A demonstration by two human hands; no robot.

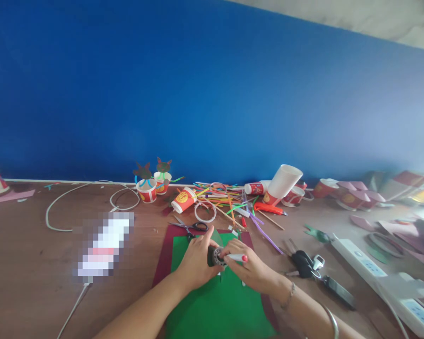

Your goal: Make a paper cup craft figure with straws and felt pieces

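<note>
My left hand (198,259) is closed around a small dark piece with a round, pale-rimmed part (219,255), whose exact kind I cannot make out. In my right hand (245,263) is a white marker with a red end (237,258), its other end pointing at the round part. Both hands meet above a green sheet of paper (215,310), which lies over a dark red sheet (161,259). Just beyond my left hand, scissors with black handles (199,226) rest with their blades apart.
At left lies a blurred-out phone (104,245) on a white cable. Along the wall stand paper cups (183,200), a tall white cup stack (282,183) and several coloured sticks (229,200). Keys (302,261) and a power strip (360,259) lie right.
</note>
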